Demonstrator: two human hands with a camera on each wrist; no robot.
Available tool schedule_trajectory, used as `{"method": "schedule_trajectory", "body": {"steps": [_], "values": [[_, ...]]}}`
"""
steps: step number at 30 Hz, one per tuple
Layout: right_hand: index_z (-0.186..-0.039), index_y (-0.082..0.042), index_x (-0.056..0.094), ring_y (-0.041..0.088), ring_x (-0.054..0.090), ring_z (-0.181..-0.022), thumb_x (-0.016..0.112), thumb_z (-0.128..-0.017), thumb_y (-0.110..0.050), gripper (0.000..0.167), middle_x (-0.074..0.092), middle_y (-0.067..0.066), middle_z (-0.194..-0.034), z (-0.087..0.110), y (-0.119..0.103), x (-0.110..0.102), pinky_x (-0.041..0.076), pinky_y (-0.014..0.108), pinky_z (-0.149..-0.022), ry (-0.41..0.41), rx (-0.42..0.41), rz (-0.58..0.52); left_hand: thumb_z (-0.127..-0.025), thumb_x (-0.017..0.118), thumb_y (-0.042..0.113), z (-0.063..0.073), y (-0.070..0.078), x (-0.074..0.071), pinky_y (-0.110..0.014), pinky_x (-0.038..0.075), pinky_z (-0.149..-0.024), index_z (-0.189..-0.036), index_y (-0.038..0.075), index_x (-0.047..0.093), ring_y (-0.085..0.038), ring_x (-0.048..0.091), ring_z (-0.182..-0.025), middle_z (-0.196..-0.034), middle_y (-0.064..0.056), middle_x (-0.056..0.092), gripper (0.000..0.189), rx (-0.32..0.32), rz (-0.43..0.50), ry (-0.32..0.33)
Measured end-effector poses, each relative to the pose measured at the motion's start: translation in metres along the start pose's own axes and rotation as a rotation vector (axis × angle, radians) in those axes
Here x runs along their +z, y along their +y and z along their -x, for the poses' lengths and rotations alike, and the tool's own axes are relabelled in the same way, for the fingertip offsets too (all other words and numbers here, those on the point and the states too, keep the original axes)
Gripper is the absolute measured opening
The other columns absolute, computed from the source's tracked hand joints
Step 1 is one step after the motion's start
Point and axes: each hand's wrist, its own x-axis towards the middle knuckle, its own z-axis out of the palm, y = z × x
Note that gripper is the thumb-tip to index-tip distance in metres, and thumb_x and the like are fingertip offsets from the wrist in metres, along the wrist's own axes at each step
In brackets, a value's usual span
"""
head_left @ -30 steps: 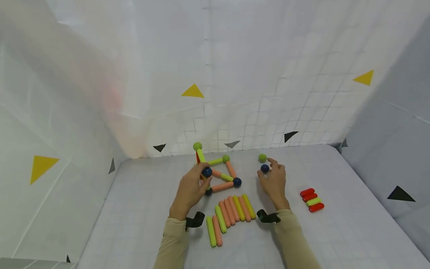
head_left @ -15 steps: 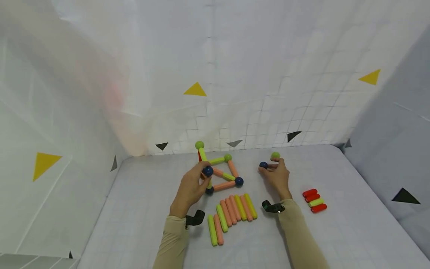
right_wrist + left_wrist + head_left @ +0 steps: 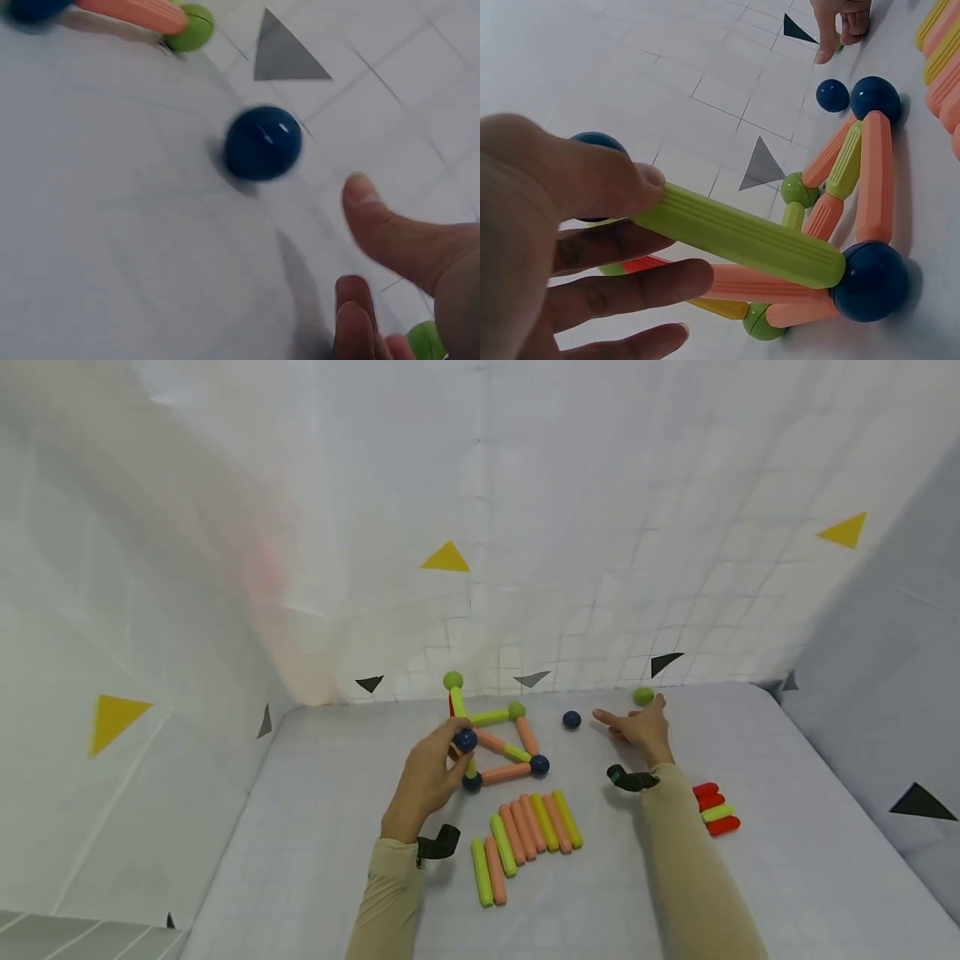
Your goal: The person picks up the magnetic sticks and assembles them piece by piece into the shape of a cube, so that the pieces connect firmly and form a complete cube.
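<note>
My left hand (image 3: 427, 777) pinches a light-green rod (image 3: 735, 232) of a ball-and-rod frame; a dark blue ball (image 3: 466, 740) sits at the rod's upper end, beside the thumb. That rod slants down to another blue ball (image 3: 870, 281) at the frame's base. Several peach and green rods (image 3: 506, 772) join at green and blue balls to make up the structure. To its right lies a loose blue ball (image 3: 262, 142), apart from my right hand (image 3: 643, 731). The right thumb points toward this ball, while the fingers reach to a loose green ball (image 3: 643, 696) near the back wall.
A row of peach, green and yellow rods (image 3: 528, 831) lies in front of the frame, between the forearms. Red rods (image 3: 723, 825) and one green rod (image 3: 717, 812) lie at right, partly behind the right sleeve. White sheeting (image 3: 555, 610) walls the table's back and sides.
The right hand has moved right, away from the blue ball, which now lies farther left and free of its fingers. The green ball has shifted right. The left hand keeps its hold.
</note>
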Motion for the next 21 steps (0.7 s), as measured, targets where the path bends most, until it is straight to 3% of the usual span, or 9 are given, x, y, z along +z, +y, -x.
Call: {"method": "schedule_trajectory", "body": {"steps": [3, 5, 7, 10, 14, 17, 21], "values": [[-0.168, -0.002, -0.006, 0.024, 0.075, -0.1, 0.081, -0.086, -0.063, 0.134, 0.08, 0.017, -0.104, -0.018, 0.004, -0.007, 0.034, 0.055, -0.124, -0.035, -0.018, 0.002, -0.093, 0.081, 0.005, 0.0, 0.001, 0.001, -0.034, 0.058, -0.075, -0.135, 0.012, 0.061, -0.016, 0.072, -0.085, -0.115, -0.005, 0.075, 0.047, -0.017, 0.001, -0.012], [-0.169, -0.003, 0.003, 0.013, 0.073, -0.081, 0.077, -0.091, -0.061, 0.122, 0.08, 0.015, -0.1, -0.023, 0.007, -0.006, 0.039, 0.052, -0.12, -0.058, -0.042, -0.001, -0.093, 0.081, 0.005, 0.0, 0.001, 0.001, -0.033, 0.057, -0.075, -0.134, 0.013, 0.061, -0.015, 0.071, -0.085, -0.115, -0.004, 0.076, 0.047, -0.024, 0.004, -0.02], [-0.169, -0.004, 0.008, 0.004, 0.069, -0.073, 0.072, -0.097, -0.057, 0.111, 0.078, 0.015, -0.109, -0.026, 0.007, -0.003, 0.045, 0.048, -0.113, -0.103, -0.075, 0.006, -0.094, 0.08, 0.004, 0.0, 0.002, 0.0, -0.033, 0.058, -0.076, -0.134, 0.014, 0.061, -0.015, 0.071, -0.085, -0.114, -0.004, 0.076, 0.046, -0.033, 0.008, -0.031], [-0.17, -0.006, 0.011, 0.006, 0.07, -0.076, 0.061, -0.107, -0.046, 0.089, 0.064, 0.028, -0.138, -0.024, 0.001, 0.007, 0.053, 0.038, -0.094, -0.189, -0.162, 0.034, -0.094, 0.079, 0.003, -0.001, 0.004, -0.001, -0.033, 0.058, -0.076, -0.135, 0.012, 0.06, -0.015, 0.07, -0.086, -0.114, -0.005, 0.075, 0.046, -0.041, 0.014, -0.042], [-0.17, -0.009, 0.019, 0.014, 0.067, -0.083, 0.051, -0.112, -0.029, 0.069, 0.061, 0.027, -0.131, -0.02, -0.007, 0.017, 0.053, 0.03, -0.076, -0.297, -0.269, 0.069, -0.094, 0.079, 0.003, -0.003, 0.004, -0.001, -0.033, 0.058, -0.076, -0.136, 0.011, 0.06, -0.015, 0.07, -0.086, -0.113, -0.006, 0.075, 0.047, -0.044, 0.017, -0.043], [-0.168, -0.01, 0.026, 0.018, 0.065, -0.083, 0.05, -0.112, -0.022, 0.062, 0.063, 0.023, -0.122, -0.018, -0.008, 0.022, 0.05, 0.03, -0.073, -0.323, -0.321, 0.092, -0.094, 0.079, 0.004, -0.003, 0.002, 0.0, -0.034, 0.059, -0.076, -0.136, 0.012, 0.06, -0.015, 0.07, -0.086, -0.113, -0.006, 0.075, 0.047, -0.044, 0.018, -0.044], [-0.167, -0.012, 0.031, 0.022, 0.065, -0.085, 0.052, -0.112, -0.024, 0.06, 0.065, 0.021, -0.12, -0.018, -0.009, 0.027, 0.049, 0.032, -0.076, -0.306, -0.35, 0.126, -0.094, 0.079, 0.003, -0.003, 0.001, 0.0, -0.036, 0.06, -0.076, -0.136, 0.011, 0.059, -0.015, 0.07, -0.085, -0.113, -0.006, 0.075, 0.047, -0.045, 0.022, -0.043]]}}
